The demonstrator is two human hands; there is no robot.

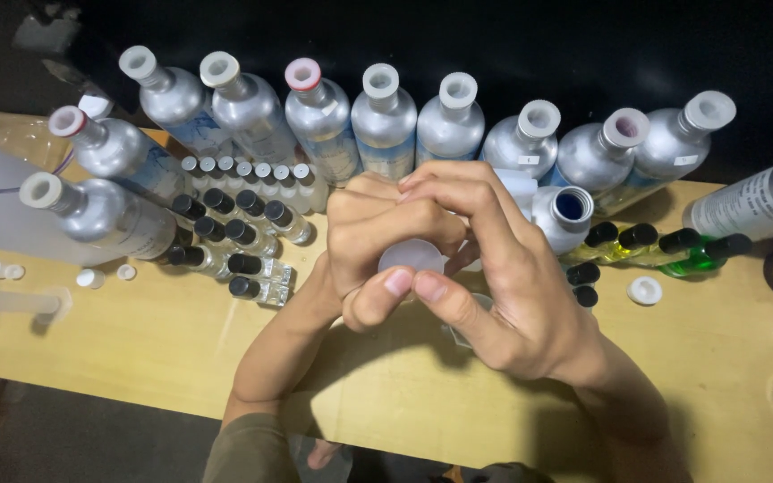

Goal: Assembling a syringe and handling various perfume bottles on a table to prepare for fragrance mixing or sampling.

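Here, the left hand (378, 241) and right hand (494, 277) close together around a small white plastic piece (411, 257) above a wooden table (163, 340), silver bottles (385, 121) lined up behind.

Setting: small bottling or fragrance-mixing workbench. Evidence: pale yellow wooden desk (163, 340) against a dark wall; row of silver aluminium bottles with white screw caps (385, 121); cluster of small clear glass vials with black caps (234, 237); vials of green and yellow liquid (664, 250); loose white caps (644, 290)
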